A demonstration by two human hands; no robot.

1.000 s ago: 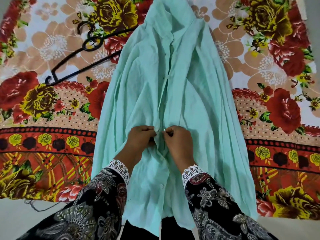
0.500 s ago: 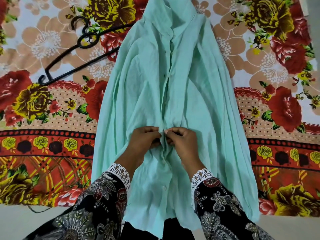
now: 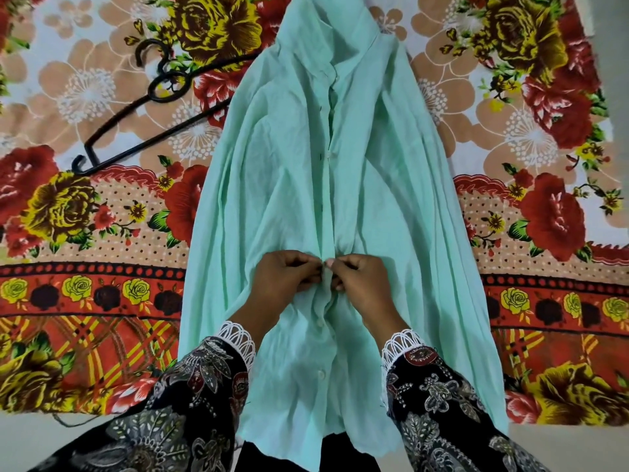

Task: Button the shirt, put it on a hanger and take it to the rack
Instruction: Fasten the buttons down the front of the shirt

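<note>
While the crinkled mint shirt [image 3: 340, 185] lies lengthwise, collar pointing away, the left hand [image 3: 286, 277] and right hand [image 3: 360, 281] pinch its placket, seemingly around a button; a thin black hanger [image 3: 149, 107] lies left of the shirt.

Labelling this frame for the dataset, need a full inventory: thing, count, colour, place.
shirt: 1, mint green, flat down the middle of the bedsheet, collar far end
hanger: 1, black, on the bedsheet left of the shirt, one end hidden under it
bedsheet: 1, floral red, yellow and peach, under everything
sleeves: 2, black patterned with white lace cuffs, bottom of view
left hand: pinches the shirt front at its middle
right hand: pinches the shirt front beside it
</note>
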